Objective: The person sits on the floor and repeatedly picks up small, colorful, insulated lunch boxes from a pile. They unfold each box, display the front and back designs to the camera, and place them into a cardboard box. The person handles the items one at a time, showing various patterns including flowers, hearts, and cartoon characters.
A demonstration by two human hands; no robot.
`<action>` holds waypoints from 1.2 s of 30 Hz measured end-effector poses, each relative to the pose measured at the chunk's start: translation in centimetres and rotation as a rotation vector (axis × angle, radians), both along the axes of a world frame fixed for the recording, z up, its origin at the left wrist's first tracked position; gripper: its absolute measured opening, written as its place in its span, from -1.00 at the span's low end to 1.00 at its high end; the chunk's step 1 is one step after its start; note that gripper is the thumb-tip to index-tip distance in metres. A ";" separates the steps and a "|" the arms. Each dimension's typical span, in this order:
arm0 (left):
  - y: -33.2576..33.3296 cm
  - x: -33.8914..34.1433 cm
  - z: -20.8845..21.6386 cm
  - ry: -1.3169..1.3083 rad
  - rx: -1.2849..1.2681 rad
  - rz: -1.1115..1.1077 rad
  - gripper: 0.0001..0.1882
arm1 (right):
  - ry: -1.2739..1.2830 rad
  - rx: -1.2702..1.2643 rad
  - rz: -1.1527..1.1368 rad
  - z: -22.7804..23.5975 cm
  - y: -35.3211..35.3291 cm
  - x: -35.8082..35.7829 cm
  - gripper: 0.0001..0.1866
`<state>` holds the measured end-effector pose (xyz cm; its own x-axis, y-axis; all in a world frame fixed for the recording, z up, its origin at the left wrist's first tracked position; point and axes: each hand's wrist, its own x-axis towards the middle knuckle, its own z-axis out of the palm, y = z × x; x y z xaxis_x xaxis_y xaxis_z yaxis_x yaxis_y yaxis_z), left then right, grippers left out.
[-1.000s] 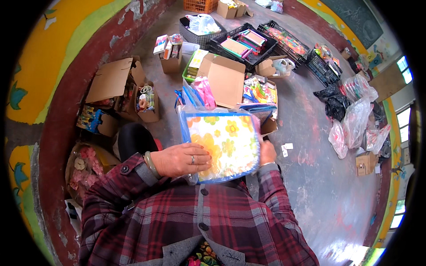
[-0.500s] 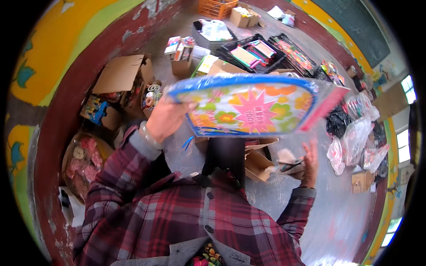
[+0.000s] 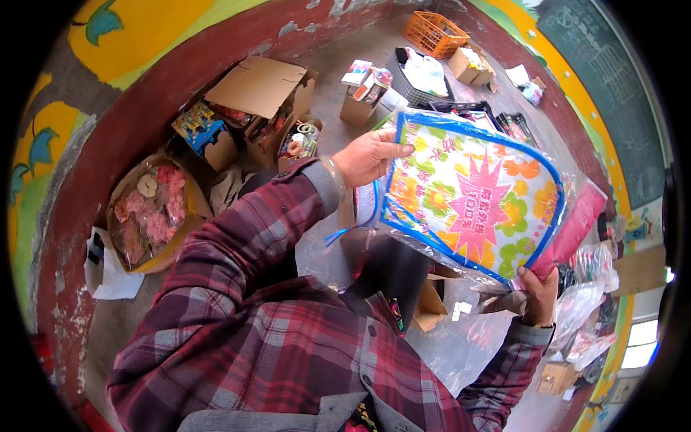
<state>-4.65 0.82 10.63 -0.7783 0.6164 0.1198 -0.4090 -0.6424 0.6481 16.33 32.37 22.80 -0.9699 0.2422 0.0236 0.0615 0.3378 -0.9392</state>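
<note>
A flat, flower-printed cloth item [image 3: 432, 194] with blue edging lies in a clear plastic bag, held in front of me at a tilt. It looks like a folded apron or bib, with a pink star-shaped patch on its front and blue ties hanging at the left. My left hand [image 3: 367, 157] pinches its upper left edge between thumb and fingers. At the lower right corner my right hand [image 3: 538, 291] is closed on the bag, thumb on top. A pink strip [image 3: 579, 219] sticks out along the right side. Something pale beige [image 3: 502, 302] by my right fingers is mostly hidden.
Open cardboard boxes [image 3: 252, 90] with mixed goods stand along the left wall. Nearer is a box of pink flowers [image 3: 155, 209]. An orange crate [image 3: 434, 34] and a dark basket [image 3: 410, 90] stand at the back. Plastic bags [image 3: 579, 302] crowd the right side.
My right hand was apart from the package, holding something pale, and is now closed on its lower right corner. The package has turned more face-up and moved right in view.
</note>
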 end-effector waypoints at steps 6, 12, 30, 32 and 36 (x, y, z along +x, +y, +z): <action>-0.6 -3.5 -17.4 0.361 -0.937 0.417 -0.70 | -0.020 0.043 0.005 0.4 -3.7 -3.4 -0.72; 2.3 -1.1 -22.2 0.964 -1.672 -0.085 -0.65 | -0.167 0.270 0.157 -4.1 -7.1 -8.5 -0.82; 1.5 -1.1 -23.8 0.855 -1.725 -0.177 -0.79 | -0.185 1.014 0.169 -15.4 -16.5 -19.1 -0.72; 1.5 -1.2 -22.9 0.913 -1.747 -0.269 -0.78 | -0.218 0.997 0.187 -16.1 -17.6 -19.8 -0.73; 1.4 -1.2 -22.2 0.810 -1.789 -0.292 -0.78 | -0.200 1.024 0.208 -17.2 -19.6 -20.8 -0.74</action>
